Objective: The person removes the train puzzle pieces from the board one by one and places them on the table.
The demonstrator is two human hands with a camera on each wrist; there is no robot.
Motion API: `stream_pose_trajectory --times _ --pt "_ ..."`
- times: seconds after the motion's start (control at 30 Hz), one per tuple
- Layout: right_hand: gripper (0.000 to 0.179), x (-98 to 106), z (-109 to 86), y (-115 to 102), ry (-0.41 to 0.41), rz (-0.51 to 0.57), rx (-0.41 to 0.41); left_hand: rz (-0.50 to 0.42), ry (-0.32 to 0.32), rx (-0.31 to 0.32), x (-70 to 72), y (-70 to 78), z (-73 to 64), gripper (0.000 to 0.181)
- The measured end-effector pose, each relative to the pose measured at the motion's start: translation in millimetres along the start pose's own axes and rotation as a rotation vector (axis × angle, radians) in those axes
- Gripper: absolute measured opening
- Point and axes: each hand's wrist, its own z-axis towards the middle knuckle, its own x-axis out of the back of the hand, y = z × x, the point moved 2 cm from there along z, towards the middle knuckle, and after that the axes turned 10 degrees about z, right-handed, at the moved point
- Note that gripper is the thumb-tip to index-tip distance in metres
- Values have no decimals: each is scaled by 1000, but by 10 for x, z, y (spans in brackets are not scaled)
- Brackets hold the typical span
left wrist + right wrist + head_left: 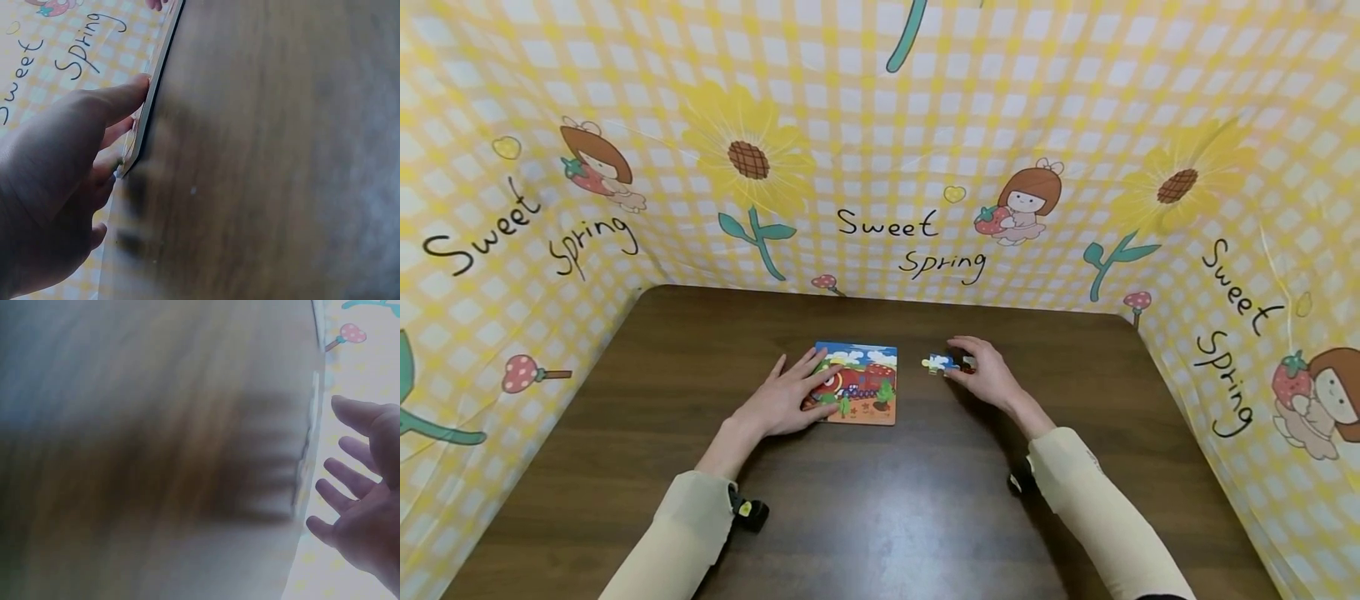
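Note:
A square jigsaw puzzle (868,387) with a red train, a blue sky and green trees lies on the table. My left hand (786,396) rests on its left side, fingers spread over the picture. In the left wrist view, the thumb of the left hand (69,162) touches the near edge of the board (150,103). To the right of the puzzle, a few loose jigsaw pieces (937,363) lie together, partly hidden by my right hand (988,375). The right wrist view shows the right hand (369,481) with fingers apart and nothing in its grasp.
The dark wooden table (865,517) has rounded far corners. Yellow checked cloth (880,167) with flowers and cartoon figures hangs at the back and both sides. Black wrist cameras, such as the left one (751,512), sit under the cuffs.

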Motion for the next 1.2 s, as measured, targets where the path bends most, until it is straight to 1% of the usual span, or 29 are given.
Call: stream_pose_trajectory --times 0.1,0.3,0.43,0.53,0.67,0.77,1.03,1.2 --pt "55 -43 37 -68 2 12 8 -3 8 -3 7 4 -9 75" --pt "54 -170 108 -212 -8 53 -3 -5 11 7 5 7 -26 75" --pt "53 -282 154 -308 -11 121 -18 -20 7 16 19 3 -50 75" --pt "53 -375 201 -385 -12 176 -22 -26 18 29 40 -23 -78 73" --pt "51 -509 273 -482 -10 230 -5 -6 41 49 59 -72 -110 74" --pt "50 -618 322 -541 -22 260 4 3 42 58 61 -95 -121 77" --pt "44 -900 444 -702 -70 285 8 -12 31 60 48 -118 -127 80" --pt "37 -1055 522 -766 -109 251 1 8 40 52 51 -116 -128 81"
